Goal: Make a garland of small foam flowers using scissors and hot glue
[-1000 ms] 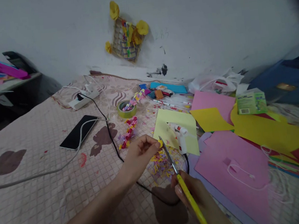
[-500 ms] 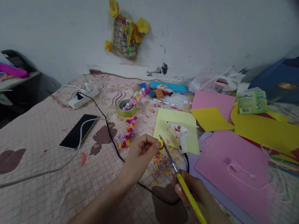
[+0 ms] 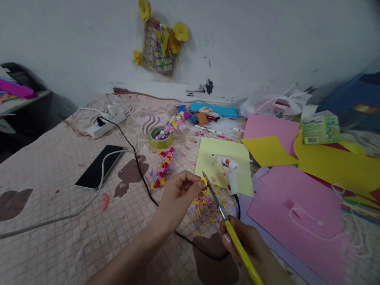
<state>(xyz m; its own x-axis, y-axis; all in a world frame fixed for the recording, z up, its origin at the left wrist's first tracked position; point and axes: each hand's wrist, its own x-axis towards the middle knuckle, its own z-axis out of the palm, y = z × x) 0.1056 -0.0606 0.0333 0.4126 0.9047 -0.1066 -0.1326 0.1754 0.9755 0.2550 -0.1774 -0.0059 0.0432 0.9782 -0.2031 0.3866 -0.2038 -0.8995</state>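
Note:
Between the thumb and fingers of my left hand (image 3: 181,192) is a small piece of yellow paper (image 3: 204,182). My right hand (image 3: 244,240) is closed around a pair of scissors (image 3: 234,232) with yellow handles; their blades point up and left, with the tips right beside the yellow piece. Below the blades lies a heap of paper snippets (image 3: 205,208) in yellow, pink and lilac. Just beyond is a white glue gun (image 3: 230,174) on a pale yellow sheet (image 3: 207,152). Left of it rests a strip of small paper flowers (image 3: 163,167).
A black cord (image 3: 141,174) crosses the cloth from a power strip (image 3: 106,126) and passes under my left arm. A phone (image 3: 100,167) lies at left, a roll of tape (image 3: 161,137) further back. Pink sheets (image 3: 293,208) and yellow sheets (image 3: 340,164) cover the right side.

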